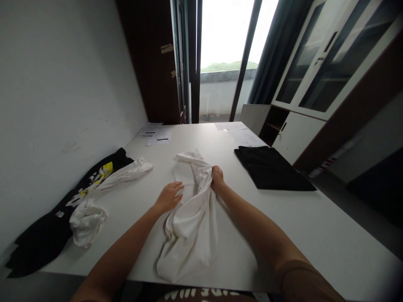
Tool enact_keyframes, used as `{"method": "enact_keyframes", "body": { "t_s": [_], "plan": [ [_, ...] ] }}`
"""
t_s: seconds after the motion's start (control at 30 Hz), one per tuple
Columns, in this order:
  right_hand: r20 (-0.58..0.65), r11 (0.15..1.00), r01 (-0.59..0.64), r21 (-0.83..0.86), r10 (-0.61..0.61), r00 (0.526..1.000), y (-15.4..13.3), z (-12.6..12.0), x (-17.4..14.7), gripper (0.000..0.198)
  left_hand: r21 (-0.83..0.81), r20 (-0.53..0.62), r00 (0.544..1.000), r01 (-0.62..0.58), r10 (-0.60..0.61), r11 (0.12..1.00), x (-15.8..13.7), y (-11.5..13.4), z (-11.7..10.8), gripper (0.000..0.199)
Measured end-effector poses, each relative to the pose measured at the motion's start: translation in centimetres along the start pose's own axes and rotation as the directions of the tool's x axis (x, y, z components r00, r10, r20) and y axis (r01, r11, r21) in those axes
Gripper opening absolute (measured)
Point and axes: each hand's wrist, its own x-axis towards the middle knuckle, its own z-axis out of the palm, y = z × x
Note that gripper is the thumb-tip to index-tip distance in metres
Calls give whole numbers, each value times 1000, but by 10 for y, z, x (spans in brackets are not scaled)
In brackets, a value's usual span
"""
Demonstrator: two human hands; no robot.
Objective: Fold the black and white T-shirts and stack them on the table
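Observation:
A crumpled white garment (192,218) lies lengthwise on the white table in front of me, twisted and bunched along its right side. At its far right edge my right hand (217,178) is closed, with a gathered fold of the fabric in its fingers. My left hand (170,197) rests palm down on the garment's left edge, its fingers stretched out over the cloth. The bunched folds hide the garment's exact kind.
To the left, by the wall, lie black clothing with yellow and white print (94,178) and a rumpled white cloth (88,222). A folded black cloth (273,167) lies at the right. Papers (159,136) sit at the table's far end.

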Motion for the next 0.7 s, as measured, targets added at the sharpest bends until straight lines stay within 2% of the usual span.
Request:
{"method": "enact_keyframes", "body": {
  "t_s": [0.07, 0.17, 0.3, 0.43, 0.53, 0.7],
  "plan": [
    [-11, 999, -23, 36, 23, 1000, -1, -1, 2, 17, 13, -5, 1000, 21, -21, 1000, 0, -2, -1, 40],
    [57, 1000, 0, -6, 1, 998, -3, -3, 3, 18, 25, -19, 999, 41, -40, 999, 0, -6, 0, 40],
    [222, 960, 176, -217, -127, 967, -5, -3, -3, 27, 45, -41, 998, 51, -49, 998, 1, -9, 4, 42],
    [459, 802, 420, -424, -210, 863, -7, 1, -16, 33, 57, -48, 997, 62, -59, 996, 2, -10, 6, 47],
    [558, 679, 528, -510, -206, 804, -10, 4, -28, 36, 58, -45, 996, 81, -79, 995, 2, -11, 6, 50],
    [605, 511, 588, -627, -156, 781, -20, 11, -43, 32, 82, -22, 991, 133, -131, 988, 3, -14, 5, 48]
  ]
}}
